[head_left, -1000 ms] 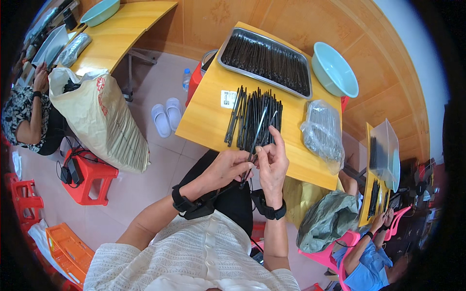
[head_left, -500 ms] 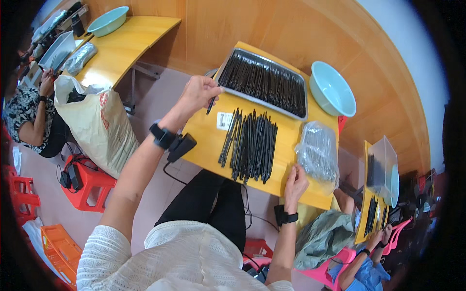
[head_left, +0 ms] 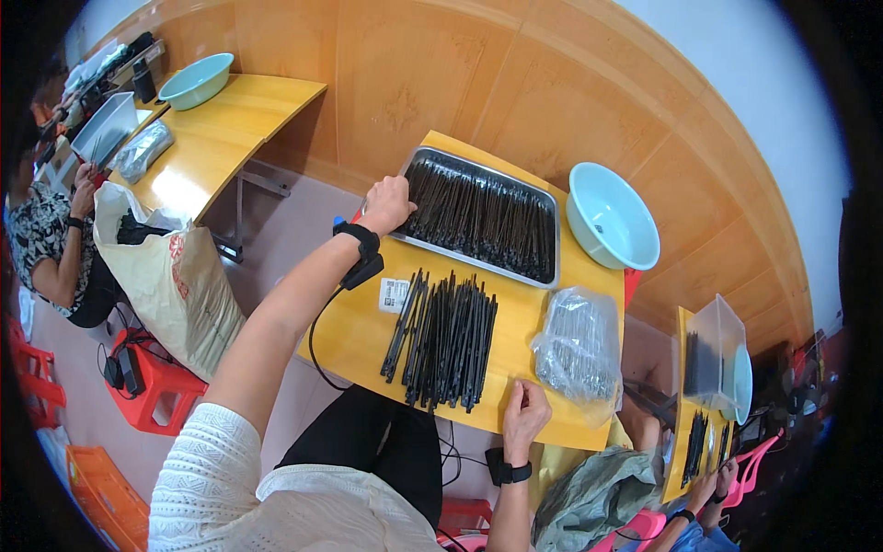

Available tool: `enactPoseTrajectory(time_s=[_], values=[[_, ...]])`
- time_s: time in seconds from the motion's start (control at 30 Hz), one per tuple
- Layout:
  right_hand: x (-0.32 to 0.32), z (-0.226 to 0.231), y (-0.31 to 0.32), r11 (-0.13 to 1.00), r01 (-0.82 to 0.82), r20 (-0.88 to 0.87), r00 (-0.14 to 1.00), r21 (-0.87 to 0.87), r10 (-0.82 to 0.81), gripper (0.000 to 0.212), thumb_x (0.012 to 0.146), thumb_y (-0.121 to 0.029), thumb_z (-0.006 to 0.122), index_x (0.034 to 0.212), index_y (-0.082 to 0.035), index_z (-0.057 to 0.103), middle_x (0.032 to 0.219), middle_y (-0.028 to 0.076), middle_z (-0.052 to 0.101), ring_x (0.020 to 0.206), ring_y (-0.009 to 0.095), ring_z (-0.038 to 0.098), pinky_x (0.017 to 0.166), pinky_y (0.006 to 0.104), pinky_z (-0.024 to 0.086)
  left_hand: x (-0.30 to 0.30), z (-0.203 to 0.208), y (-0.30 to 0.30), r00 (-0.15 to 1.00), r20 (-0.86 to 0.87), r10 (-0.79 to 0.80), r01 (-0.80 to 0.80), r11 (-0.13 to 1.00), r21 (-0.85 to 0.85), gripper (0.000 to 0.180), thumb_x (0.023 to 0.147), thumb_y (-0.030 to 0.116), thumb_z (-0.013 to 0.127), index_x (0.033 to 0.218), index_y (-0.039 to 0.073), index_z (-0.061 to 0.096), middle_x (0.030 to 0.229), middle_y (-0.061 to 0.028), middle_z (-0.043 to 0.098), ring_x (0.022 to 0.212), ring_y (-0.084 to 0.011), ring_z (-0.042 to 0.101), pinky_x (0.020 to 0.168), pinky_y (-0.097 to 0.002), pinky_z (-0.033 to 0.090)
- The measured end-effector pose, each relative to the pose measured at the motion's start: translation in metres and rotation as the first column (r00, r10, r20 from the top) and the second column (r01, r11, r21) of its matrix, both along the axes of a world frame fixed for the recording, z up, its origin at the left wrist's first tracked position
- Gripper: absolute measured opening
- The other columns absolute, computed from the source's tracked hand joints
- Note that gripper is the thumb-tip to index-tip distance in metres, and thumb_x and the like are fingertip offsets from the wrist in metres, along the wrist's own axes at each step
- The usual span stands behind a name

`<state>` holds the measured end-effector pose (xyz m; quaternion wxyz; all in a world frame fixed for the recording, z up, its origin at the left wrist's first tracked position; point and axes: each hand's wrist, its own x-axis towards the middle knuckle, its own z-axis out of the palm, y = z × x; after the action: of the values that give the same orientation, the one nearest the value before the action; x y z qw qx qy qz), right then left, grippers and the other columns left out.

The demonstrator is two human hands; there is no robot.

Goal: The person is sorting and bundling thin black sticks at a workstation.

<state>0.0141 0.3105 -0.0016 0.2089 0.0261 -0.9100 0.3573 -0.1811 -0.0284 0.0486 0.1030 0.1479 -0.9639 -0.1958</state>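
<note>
My left hand [head_left: 388,204] is closed at the left end of a metal tray [head_left: 557,276]. Its fingertips are hidden at the tray's rim, so what they hold cannot be seen. Thin dark rods [head_left: 483,216] lie side by side in the tray. In front of it, a bunch of black sticks [head_left: 451,340] is spread on the yellow table [head_left: 354,345], next to a white printed label [head_left: 394,294]. Near the table's front edge rests my right hand [head_left: 524,414], fingers curled and nothing visible in them. A clear plastic bag of thin items [head_left: 578,345] lies just beyond it.
A light blue basin [head_left: 635,241] stands right of the tray, with a small dark thing inside. To the left are a large cream sack [head_left: 189,285], a red stool [head_left: 152,391] and another yellow table [head_left: 248,115]. Co-workers sit at both sides. A cable hangs from my left wrist.
My left hand no longer shows the black stick it held; it has moved beside the tray's left rim, fingers downward. My right hand stays near the table's front edge. The whole view has shifted.
</note>
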Motion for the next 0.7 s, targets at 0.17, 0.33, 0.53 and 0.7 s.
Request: enactPoseTrajectory(time_s=[0.17, 0.33, 0.53, 0.7], values=[[0.001, 0.004, -0.002, 1.0, -0.012, 0.004, 1.0, -0.027, 0.012, 0.011, 0.079, -0.007, 0.057, 0.078, 0.003, 0.06, 0.071, 0.017, 0.058, 0.064, 0.033, 0.056, 0.058, 0.0383, 0.043, 0.007, 0.003, 0.002, 0.996, -0.085, -0.028, 0.027, 0.999, -0.02, 0.029, 0.067, 0.023, 0.073, 0.08, 0.001, 0.06, 0.081, -0.0192, 0.062, 0.081, -0.0358, 0.061, 0.072, -0.0427, 0.048], [0.003, 0.008, -0.005, 1.0, -0.014, 0.003, 1.0, 0.001, 0.014, 0.011, 0.079, -0.008, 0.057, 0.078, 0.003, 0.06, 0.071, 0.017, 0.058, 0.064, 0.033, 0.056, 0.059, 0.0388, 0.043, 0.008, -0.005, -0.005, 0.991, -0.117, -0.071, 0.064, 0.996, -0.07, 0.014, 0.065, 0.01, 0.066, 0.075, 0.001, 0.061, 0.078, -0.0206, 0.062, 0.08, -0.0365, 0.061, 0.07, -0.0434, 0.049], [0.003, 0.001, -0.002, 0.999, -0.018, -0.026, 0.999, 0.028, 0.019, 0.013, 0.08, -0.008, 0.056, 0.078, 0.004, 0.06, 0.072, 0.018, 0.058, 0.066, 0.034, 0.056, 0.061, 0.0397, 0.044, 0.013, -0.006, -0.011, 0.964, -0.221, -0.147, 0.128, 0.987, -0.097, 0.01, 0.066, 0.008, 0.06, 0.075, 0.003, 0.062, 0.076, -0.0206, 0.061, 0.078, -0.038, 0.061, 0.07, -0.0443, 0.049], [-0.001, 0.003, -0.005, 0.998, -0.019, -0.04, 0.999, 0.065, 0.021, 0.013, 0.08, -0.009, 0.056, 0.078, 0.003, 0.06, 0.071, 0.018, 0.058, 0.065, 0.033, 0.056, 0.06, 0.0389, 0.044, 0.038, 0.017, -0.023, 0.946, -0.303, -0.117, 0.146, 0.986, 0.078, 0.019, 0.07, 0.021, 0.065, 0.085, 0.009, 0.066, 0.078, -0.0188, 0.063, 0.079, -0.0358, 0.061, 0.069, -0.0424, 0.049]])
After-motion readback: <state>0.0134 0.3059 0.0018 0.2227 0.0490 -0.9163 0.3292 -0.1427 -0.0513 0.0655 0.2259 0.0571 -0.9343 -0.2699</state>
